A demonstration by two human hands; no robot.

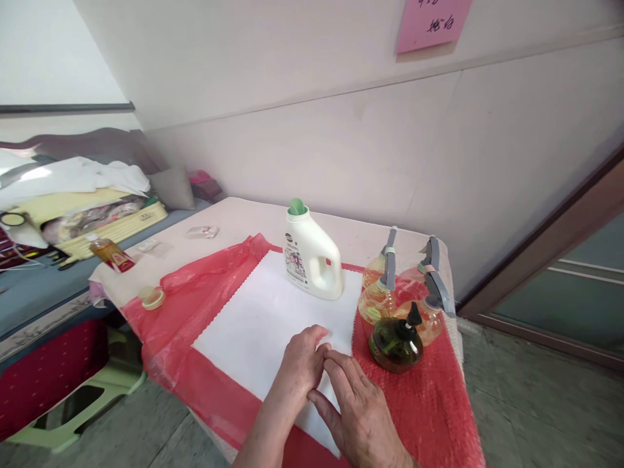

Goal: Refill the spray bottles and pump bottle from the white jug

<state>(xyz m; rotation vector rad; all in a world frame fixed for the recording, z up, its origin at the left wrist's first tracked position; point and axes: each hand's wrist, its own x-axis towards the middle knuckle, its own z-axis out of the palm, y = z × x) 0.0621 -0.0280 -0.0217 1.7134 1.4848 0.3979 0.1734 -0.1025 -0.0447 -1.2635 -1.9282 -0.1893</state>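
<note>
We note a small yellow lid on the desk, left. Our left hand and right hand lie flat, fingers extended, holding nothing, touching the white sheet spread over red plastic. The detergent jug stands behind; spray bottles remain untouched, right.

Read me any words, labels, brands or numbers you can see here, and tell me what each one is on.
Pink paper note on the wall: handwritten characters, cut off and too blurred to read.
White detergent jug: round dark logo and printed label, too small to read.
Small amber bottle with red label: print too small to read.
Nothing here reads clearly.
</note>
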